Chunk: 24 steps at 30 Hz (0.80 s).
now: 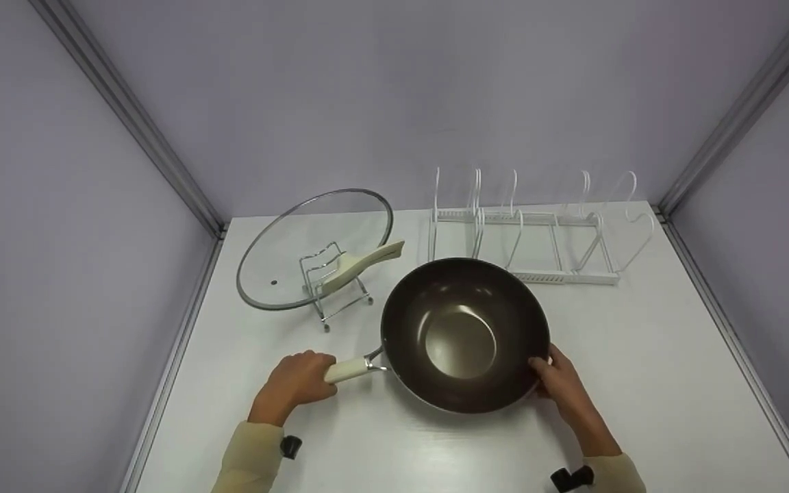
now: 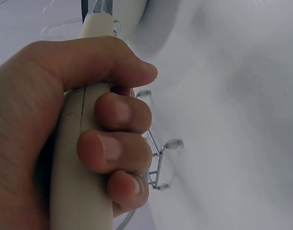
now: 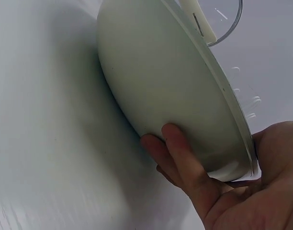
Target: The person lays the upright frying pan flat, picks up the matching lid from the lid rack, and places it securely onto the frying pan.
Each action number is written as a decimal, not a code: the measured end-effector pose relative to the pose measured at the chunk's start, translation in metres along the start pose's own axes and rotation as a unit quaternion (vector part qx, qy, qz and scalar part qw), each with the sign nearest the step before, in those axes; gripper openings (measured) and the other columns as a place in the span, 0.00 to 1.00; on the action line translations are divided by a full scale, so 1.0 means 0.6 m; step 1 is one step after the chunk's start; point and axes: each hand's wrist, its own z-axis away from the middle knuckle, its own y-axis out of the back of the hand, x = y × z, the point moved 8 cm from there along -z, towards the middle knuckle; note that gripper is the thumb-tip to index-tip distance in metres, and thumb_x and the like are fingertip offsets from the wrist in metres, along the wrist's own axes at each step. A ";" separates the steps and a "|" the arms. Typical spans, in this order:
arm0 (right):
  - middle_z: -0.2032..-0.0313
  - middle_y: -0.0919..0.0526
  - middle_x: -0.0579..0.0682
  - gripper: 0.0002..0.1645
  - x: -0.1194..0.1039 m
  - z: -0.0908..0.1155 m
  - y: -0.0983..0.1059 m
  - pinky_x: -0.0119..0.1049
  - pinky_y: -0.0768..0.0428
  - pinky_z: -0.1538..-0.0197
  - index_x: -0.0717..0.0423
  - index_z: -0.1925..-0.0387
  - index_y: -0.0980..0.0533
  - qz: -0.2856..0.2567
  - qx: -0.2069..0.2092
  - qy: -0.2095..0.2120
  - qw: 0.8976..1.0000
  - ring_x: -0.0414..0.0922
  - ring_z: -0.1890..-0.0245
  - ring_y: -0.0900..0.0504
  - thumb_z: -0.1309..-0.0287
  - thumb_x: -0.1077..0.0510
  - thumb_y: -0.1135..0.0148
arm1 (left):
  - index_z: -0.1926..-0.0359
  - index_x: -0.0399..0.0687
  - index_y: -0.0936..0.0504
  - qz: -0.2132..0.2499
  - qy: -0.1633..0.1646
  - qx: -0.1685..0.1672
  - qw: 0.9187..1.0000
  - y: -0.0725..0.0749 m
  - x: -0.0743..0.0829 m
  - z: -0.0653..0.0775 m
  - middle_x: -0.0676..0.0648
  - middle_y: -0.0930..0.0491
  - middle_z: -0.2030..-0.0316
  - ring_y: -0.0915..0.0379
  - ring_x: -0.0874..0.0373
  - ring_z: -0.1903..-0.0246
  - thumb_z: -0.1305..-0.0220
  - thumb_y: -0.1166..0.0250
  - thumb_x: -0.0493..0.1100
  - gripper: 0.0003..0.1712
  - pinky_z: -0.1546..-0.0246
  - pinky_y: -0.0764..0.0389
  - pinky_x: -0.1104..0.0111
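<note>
A wok (image 1: pixel 466 390) with a dark brown inside and a pale outer wall is held level over the front middle of the table. My left hand (image 1: pixel 302 378) grips its cream handle (image 1: pixel 348 370); in the left wrist view the fingers and thumb wrap round the handle (image 2: pixel 82 167). At the wok's right edge, my right hand (image 1: pixel 564 383) pinches the rim, its thumb over the inside. In the right wrist view the fingers (image 3: pixel 185 158) press against the pale outer wall (image 3: pixel 156 72) from below. A shadow of the wok falls on the tabletop.
Behind the left hand, a glass lid (image 1: pixel 285 253) with a cream handle (image 1: pixel 367 260) leans in a small wire stand (image 1: pixel 346 308). A white wire rack (image 1: pixel 566 277) with upright dividers stands at the back right, close behind the wok. Grey panels enclose the white table (image 1: pixel 675 383).
</note>
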 end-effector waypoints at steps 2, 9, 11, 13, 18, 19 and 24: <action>0.51 0.13 0.63 0.39 0.000 0.000 -0.001 0.38 0.16 0.66 0.64 0.18 0.45 0.000 -0.002 0.004 1.000 0.43 0.67 0.14 0.22 0.56 0.48 | 0.58 0.43 0.11 0.001 -0.001 -0.002 1.000 0.001 0.001 0.001 0.51 0.16 0.71 0.29 0.56 0.73 0.46 0.26 0.40 0.13 0.62 0.21 0.54; 0.43 0.17 0.72 0.37 -0.003 0.003 -0.002 0.37 0.13 0.64 0.65 0.20 0.42 0.018 -0.001 0.029 0.999 0.47 0.59 0.10 0.21 0.54 0.46 | 0.63 0.45 0.14 0.001 -0.009 -0.003 1.000 0.002 0.005 0.000 0.53 0.20 0.76 0.34 0.56 0.76 0.46 0.29 0.43 0.09 0.70 0.27 0.58; 0.40 0.19 0.74 0.37 -0.006 0.004 -0.002 0.37 0.13 0.63 0.65 0.20 0.42 0.024 0.000 0.034 0.999 0.48 0.57 0.10 0.21 0.54 0.46 | 0.61 0.45 0.13 0.001 -0.005 -0.003 1.000 0.002 0.004 0.000 0.53 0.19 0.75 0.33 0.56 0.75 0.45 0.29 0.44 0.11 0.69 0.26 0.58; 0.39 0.20 0.74 0.36 -0.008 0.005 -0.001 0.36 0.13 0.63 0.65 0.21 0.41 0.032 0.004 0.038 0.999 0.48 0.56 0.10 0.21 0.54 0.46 | 0.59 0.45 0.13 0.004 -0.003 -0.002 1.000 0.003 0.005 -0.001 0.53 0.17 0.73 0.32 0.57 0.74 0.44 0.29 0.47 0.13 0.68 0.25 0.57; 0.40 0.19 0.73 0.35 -0.015 0.005 0.003 0.35 0.14 0.63 0.66 0.23 0.37 0.071 0.022 0.041 0.996 0.46 0.58 0.11 0.22 0.52 0.44 | 0.59 0.47 0.14 0.015 0.000 -0.001 1.000 0.007 0.008 -0.002 0.52 0.19 0.73 0.30 0.56 0.74 0.37 0.27 0.62 0.23 0.69 0.28 0.59; 0.42 0.18 0.73 0.35 -0.017 0.005 0.004 0.34 0.15 0.63 0.66 0.24 0.37 0.081 0.026 0.042 0.996 0.46 0.60 0.12 0.22 0.52 0.44 | 0.59 0.48 0.15 0.017 0.002 -0.002 1.000 0.006 0.008 -0.003 0.53 0.20 0.73 0.30 0.57 0.74 0.37 0.28 0.66 0.26 0.69 0.29 0.60; 0.48 0.14 0.70 0.36 -0.025 0.004 0.010 0.34 0.16 0.65 0.70 0.26 0.35 0.126 0.038 0.051 0.990 0.44 0.65 0.13 0.22 0.50 0.44 | 0.61 0.50 0.17 0.025 0.006 -0.001 1.000 0.006 0.008 -0.004 0.54 0.22 0.75 0.32 0.58 0.76 0.34 0.34 0.73 0.31 0.72 0.31 0.63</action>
